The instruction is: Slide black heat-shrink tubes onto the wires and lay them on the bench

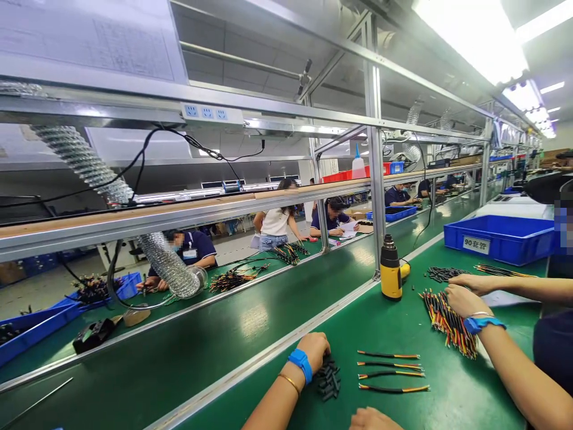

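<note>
My left hand (pixel 315 349), with a blue wristband, is curled at the top of a pile of short black sleeves (pixel 329 380) on the green table. Its fingertips are hidden, so what they hold does not show. Low in the view, my right hand (pixel 374 419) is cut off by the frame edge and its fingers are not clear. Between and beyond my hands lie several short wire bundles (pixel 394 390) in a spaced column, each with a black sleeve around orange, yellow and black wires.
At right, a co-worker's hands (pixel 468 298) work over a wire pile (pixel 450 325) and black sleeves (pixel 443 273). A yellow heat gun (pixel 391 275) stands by the metal post (pixel 372 149). A blue bin (pixel 501 239) sits behind. A metal rail (pixel 250 376) runs along my left.
</note>
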Demonstrator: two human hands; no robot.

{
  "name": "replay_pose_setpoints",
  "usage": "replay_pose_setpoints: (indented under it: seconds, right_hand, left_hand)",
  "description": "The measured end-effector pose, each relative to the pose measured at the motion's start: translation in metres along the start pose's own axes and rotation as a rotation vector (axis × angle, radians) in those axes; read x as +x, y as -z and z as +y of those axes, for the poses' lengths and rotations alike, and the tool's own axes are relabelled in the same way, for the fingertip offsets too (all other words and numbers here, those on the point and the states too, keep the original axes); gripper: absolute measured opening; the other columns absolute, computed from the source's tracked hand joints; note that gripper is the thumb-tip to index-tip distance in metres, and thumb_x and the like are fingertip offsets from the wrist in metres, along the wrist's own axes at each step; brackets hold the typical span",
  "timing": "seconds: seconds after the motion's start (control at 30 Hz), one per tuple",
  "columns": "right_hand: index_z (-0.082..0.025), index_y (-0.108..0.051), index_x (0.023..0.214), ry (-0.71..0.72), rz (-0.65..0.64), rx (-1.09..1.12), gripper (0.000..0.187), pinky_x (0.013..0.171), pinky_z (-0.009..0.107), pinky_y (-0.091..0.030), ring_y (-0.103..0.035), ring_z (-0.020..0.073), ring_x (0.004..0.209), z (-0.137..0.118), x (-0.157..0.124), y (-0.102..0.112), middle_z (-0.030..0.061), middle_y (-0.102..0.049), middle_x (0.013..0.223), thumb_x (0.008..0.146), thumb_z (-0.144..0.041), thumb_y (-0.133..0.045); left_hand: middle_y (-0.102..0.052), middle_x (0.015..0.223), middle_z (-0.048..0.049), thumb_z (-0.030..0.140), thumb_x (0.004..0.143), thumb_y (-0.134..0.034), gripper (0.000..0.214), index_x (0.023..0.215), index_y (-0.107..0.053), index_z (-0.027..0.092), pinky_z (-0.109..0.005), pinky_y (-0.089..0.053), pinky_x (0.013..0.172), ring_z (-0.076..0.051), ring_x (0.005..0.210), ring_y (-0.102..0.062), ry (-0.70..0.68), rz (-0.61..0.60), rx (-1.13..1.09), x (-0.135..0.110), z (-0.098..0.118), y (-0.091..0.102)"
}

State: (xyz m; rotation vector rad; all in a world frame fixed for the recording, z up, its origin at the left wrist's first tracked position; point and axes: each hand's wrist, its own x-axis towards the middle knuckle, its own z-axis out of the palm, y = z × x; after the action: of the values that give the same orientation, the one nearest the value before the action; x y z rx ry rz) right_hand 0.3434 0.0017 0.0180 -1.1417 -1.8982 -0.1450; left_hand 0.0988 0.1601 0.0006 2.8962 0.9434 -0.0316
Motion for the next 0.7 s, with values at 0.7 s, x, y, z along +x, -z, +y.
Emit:
replay_pose_setpoints:
  seconds: [0.7]
  right_hand:
    - [-0.018,-0.065,0.092,-0.121,0.439,0.073,0.042,0.051,0.018,-0.051,-0.06,0.0073,0.057,0.002,0.02,0.045,-0.0016,-0.063,0.076,0.109,-0.041,-0.034]
  left_hand:
    - [-0.073,0.09,-0.0026,0.007,0.086,-0.065,0.009,0.086,-0.068,0.015,-0.049,-0.052,0.091,-0.024,0.094,-0.069,0.182,0.301,-0.563,-0.025,0.006,0.003]
